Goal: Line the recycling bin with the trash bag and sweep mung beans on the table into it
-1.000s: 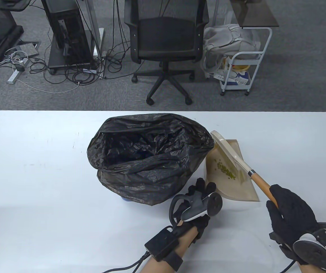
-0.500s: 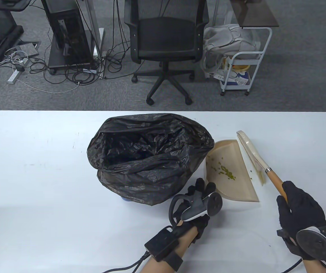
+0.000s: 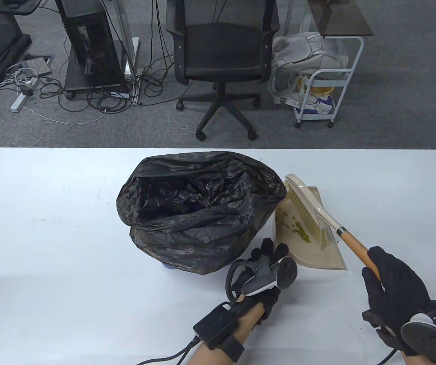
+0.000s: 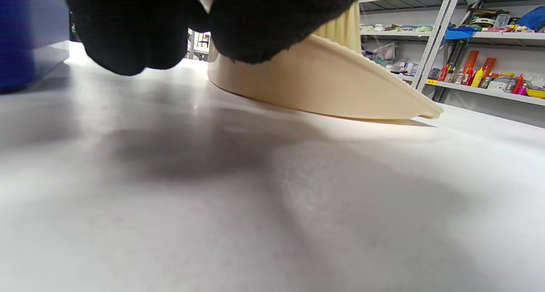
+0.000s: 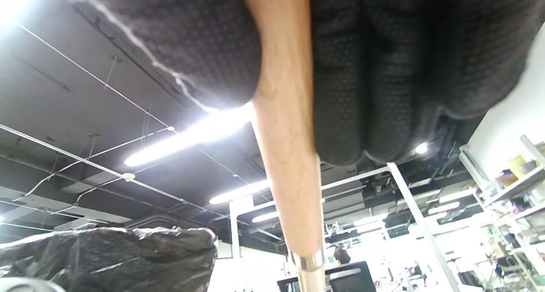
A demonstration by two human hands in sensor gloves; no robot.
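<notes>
beside the lined recycling bin [image 3: 198, 213], the dustpan [image 3: 309, 243] is pinned flat by the left hand [image 3: 267, 262], grip unclear, so mung beans [image 3: 299, 228] are caught; the brush [image 3: 316, 213] handle is gripped by the right hand [image 3: 392, 289].

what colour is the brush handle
Light brown wood, with a silver metal collar; the brush handle shows best in the table view.

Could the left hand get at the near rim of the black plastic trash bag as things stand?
Probably yes. The left hand is at the beige dustpan's near corner, right beside the black plastic trash bag, with only bare white table around it; it would have to leave the dustpan.
</notes>
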